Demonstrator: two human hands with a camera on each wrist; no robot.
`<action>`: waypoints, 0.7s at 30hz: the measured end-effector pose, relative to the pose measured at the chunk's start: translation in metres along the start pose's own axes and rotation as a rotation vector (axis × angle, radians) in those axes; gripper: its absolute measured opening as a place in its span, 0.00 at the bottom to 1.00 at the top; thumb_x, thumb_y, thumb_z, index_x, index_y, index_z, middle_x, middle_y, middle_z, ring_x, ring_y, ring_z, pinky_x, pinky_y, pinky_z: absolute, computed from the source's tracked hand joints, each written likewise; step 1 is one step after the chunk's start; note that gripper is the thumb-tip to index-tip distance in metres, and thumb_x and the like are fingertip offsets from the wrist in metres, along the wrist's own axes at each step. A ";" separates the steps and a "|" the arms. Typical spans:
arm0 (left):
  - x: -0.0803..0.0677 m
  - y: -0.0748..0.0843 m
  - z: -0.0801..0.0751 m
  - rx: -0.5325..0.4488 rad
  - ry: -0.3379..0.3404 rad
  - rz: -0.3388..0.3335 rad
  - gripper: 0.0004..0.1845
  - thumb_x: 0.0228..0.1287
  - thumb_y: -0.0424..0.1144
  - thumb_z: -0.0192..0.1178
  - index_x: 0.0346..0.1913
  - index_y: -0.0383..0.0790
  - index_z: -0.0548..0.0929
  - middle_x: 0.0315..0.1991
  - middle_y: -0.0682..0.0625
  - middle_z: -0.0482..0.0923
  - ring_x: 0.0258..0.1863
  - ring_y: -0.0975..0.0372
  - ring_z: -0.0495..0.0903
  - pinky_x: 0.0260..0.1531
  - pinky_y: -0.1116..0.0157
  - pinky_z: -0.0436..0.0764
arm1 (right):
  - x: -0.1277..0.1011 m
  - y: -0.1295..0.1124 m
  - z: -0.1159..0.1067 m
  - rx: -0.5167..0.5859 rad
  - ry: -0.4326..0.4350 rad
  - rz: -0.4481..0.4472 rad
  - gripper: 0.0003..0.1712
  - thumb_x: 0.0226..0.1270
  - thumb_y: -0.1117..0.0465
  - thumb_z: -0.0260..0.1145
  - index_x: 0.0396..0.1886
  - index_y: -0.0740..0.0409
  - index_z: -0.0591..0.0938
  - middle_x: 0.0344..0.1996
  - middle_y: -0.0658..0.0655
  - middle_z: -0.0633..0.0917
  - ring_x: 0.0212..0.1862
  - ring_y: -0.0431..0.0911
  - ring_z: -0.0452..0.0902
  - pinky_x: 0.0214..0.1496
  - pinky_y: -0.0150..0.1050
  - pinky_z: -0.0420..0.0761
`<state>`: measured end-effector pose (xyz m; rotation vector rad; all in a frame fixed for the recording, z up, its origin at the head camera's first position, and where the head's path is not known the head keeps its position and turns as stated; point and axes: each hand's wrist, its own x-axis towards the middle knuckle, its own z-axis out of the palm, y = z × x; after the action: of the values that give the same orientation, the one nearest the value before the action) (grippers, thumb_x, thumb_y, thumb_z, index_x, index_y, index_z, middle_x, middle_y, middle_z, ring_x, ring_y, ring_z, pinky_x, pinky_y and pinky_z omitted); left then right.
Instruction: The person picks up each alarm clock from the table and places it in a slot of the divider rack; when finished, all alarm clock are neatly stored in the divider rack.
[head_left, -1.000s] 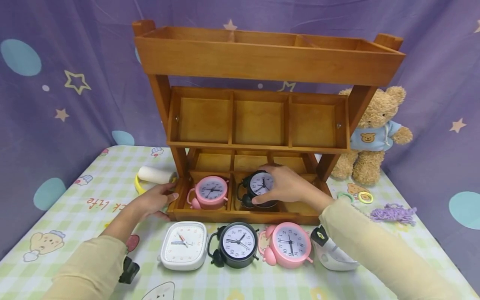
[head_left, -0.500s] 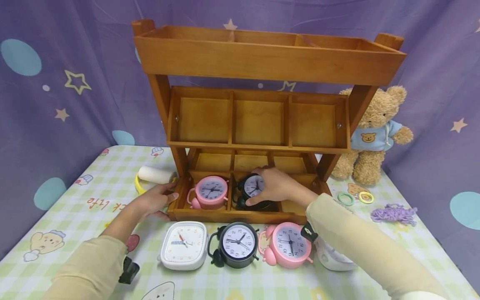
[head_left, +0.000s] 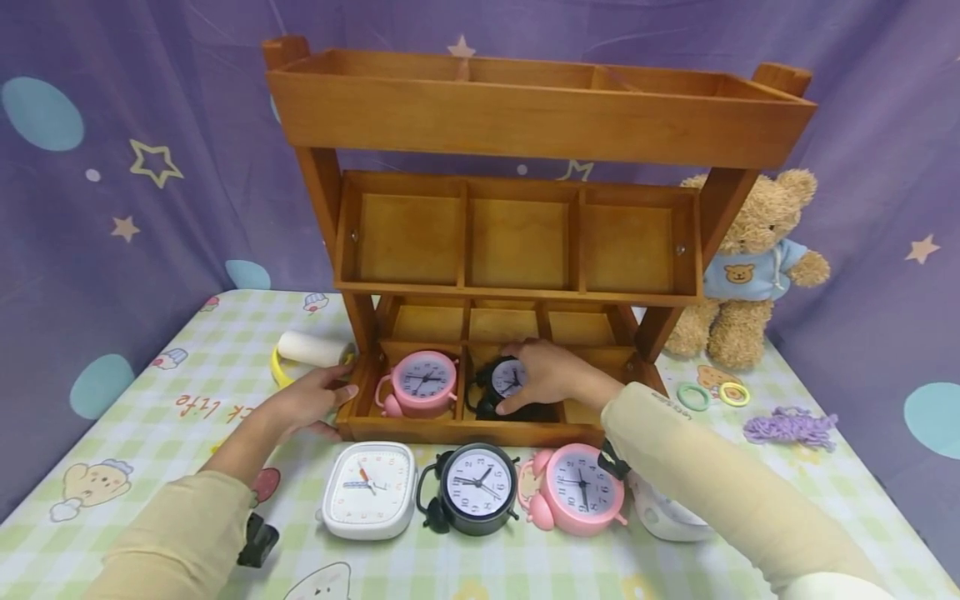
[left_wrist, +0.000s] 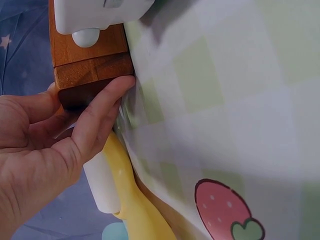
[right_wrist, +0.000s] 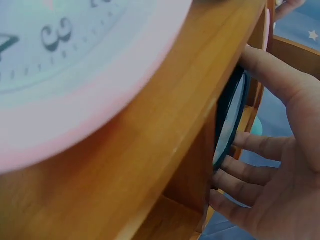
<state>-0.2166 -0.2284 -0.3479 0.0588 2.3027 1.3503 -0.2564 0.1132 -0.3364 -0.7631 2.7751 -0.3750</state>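
My right hand [head_left: 555,375] holds a black twin-bell alarm clock [head_left: 506,378] lying face up in the bottom tier's middle compartment. In the right wrist view, thumb and fingers spread across the black clock's rim [right_wrist: 232,120], and the hand hides part of its dial. A pink alarm clock [head_left: 424,382] lies in the compartment to the left. My left hand [head_left: 303,404] grips the lower left end of the wooden shelf [head_left: 540,125]. Thumb and fingers [left_wrist: 100,112] straddle that end in the left wrist view.
Before the shelf lie a white square clock [head_left: 369,490], another black alarm clock [head_left: 478,488], another pink one [head_left: 582,488] and a white object [head_left: 663,512] partly under the right sleeve. A lint roller [head_left: 311,348] lies left; a teddy bear [head_left: 742,275], hair ties [head_left: 733,394] and purple yarn [head_left: 790,427] are right.
My right hand has moved left and slightly down with the black alarm clock, which sits lower in the middle compartment. The left hand keeps its place at the shelf's end.
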 end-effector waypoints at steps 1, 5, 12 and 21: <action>0.000 0.000 0.000 -0.001 0.000 0.000 0.33 0.82 0.32 0.40 0.77 0.21 0.38 0.73 0.17 0.43 0.70 0.28 0.56 0.41 0.49 0.89 | 0.000 0.000 0.000 -0.005 -0.003 -0.002 0.55 0.53 0.41 0.81 0.72 0.66 0.71 0.65 0.64 0.78 0.67 0.57 0.73 0.70 0.49 0.74; 0.000 -0.001 0.000 0.002 0.002 0.003 0.33 0.82 0.32 0.40 0.77 0.21 0.38 0.73 0.18 0.44 0.70 0.28 0.58 0.41 0.50 0.89 | -0.001 0.000 0.001 -0.013 -0.012 0.000 0.54 0.53 0.41 0.81 0.73 0.65 0.70 0.66 0.64 0.77 0.67 0.57 0.73 0.71 0.50 0.74; 0.000 0.000 0.002 0.009 0.003 0.010 0.33 0.81 0.31 0.40 0.77 0.20 0.39 0.72 0.17 0.47 0.69 0.28 0.60 0.40 0.50 0.89 | -0.007 0.001 -0.005 0.031 -0.016 0.004 0.49 0.59 0.42 0.78 0.74 0.61 0.71 0.68 0.67 0.74 0.67 0.58 0.72 0.71 0.52 0.73; 0.000 0.000 0.001 0.008 0.004 0.014 0.33 0.81 0.31 0.40 0.77 0.19 0.39 0.72 0.17 0.46 0.69 0.27 0.57 0.40 0.50 0.89 | -0.022 0.010 -0.024 0.090 0.028 -0.095 0.37 0.65 0.48 0.74 0.70 0.59 0.76 0.66 0.62 0.78 0.67 0.58 0.73 0.70 0.56 0.73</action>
<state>-0.2156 -0.2278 -0.3486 0.0750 2.3149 1.3497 -0.2496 0.1373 -0.3135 -0.8756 2.7330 -0.5290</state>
